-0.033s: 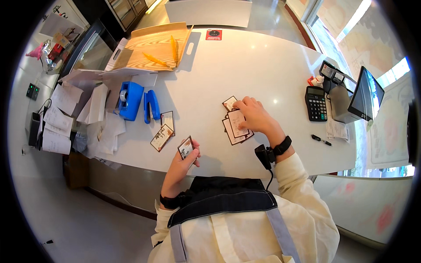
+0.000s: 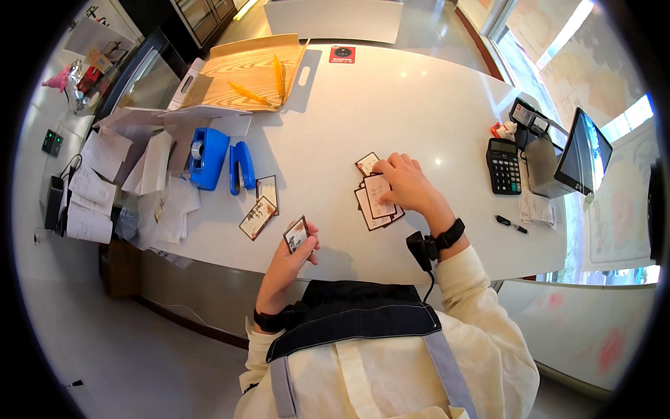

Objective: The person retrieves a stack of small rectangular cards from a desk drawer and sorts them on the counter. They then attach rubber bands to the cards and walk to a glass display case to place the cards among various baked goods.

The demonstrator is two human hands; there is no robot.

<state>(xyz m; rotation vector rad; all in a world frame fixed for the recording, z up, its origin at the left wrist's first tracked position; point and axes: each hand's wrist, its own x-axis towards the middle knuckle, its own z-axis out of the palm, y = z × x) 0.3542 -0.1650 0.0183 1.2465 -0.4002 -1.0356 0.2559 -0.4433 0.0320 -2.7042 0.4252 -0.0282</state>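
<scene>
My left hand is closed round a small stack of printed cards, held near the table's front edge with the thumb across the top. Further right, my right hand bends over a loose pile of cards. Its thumb and fingers pinch the uppermost card at its right side. Another card sticks out at the pile's far end. To the left of my left hand lie two overlapping cards, one slanted and one more upright.
A blue stapler and blue tape dispenser stand at the left, beside papers. Behind them is a wooden tray. At the right are a calculator, a pen and a screen.
</scene>
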